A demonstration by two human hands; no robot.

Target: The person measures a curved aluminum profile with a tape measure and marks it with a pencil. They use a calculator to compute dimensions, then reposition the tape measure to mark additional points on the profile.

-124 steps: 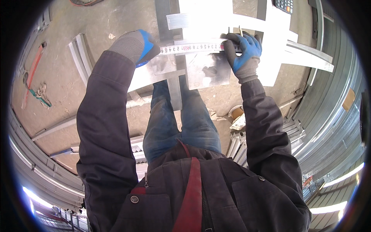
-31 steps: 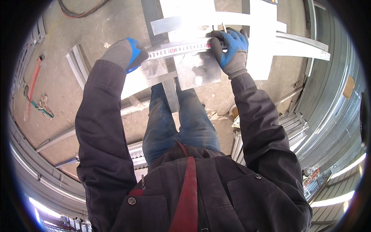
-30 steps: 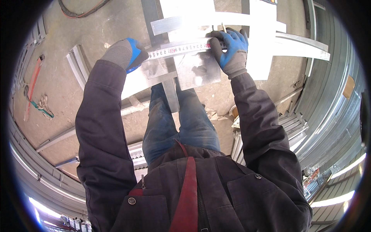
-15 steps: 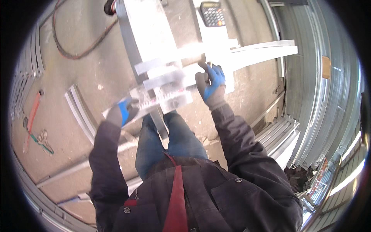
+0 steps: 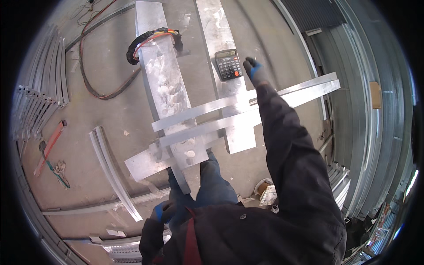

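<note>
My right hand [image 5: 254,72], in a grey glove with a blue back, reaches forward just right of a black calculator [image 5: 229,65], apart from it. Its fingers are curled; whatever they may hold is too small to make out. My left hand [image 5: 162,212] is down at my left hip in a similar glove, its fingers mostly hidden. Two long silvery metal bars [image 5: 201,131] lie crosswise over two wide metal beams [image 5: 162,73]. The calculator rests on the right-hand beam [image 5: 215,28]. A shorter flat metal piece [image 5: 143,164] lies across the near end of the left-hand beam.
A bundle of hoses [image 5: 152,34] loops over the left beam. Metal strips [image 5: 114,172] and a red tool [image 5: 52,143] lie on the floor at left. Stacked metal profiles [image 5: 353,110] line the right side. A round container [image 5: 264,185] stands beside my right leg.
My right hand has moved forward from the crossbars to beside the calculator. My left hand has drawn back from the flat piece to my hip. The measuring tape that lay along it is gone from view.
</note>
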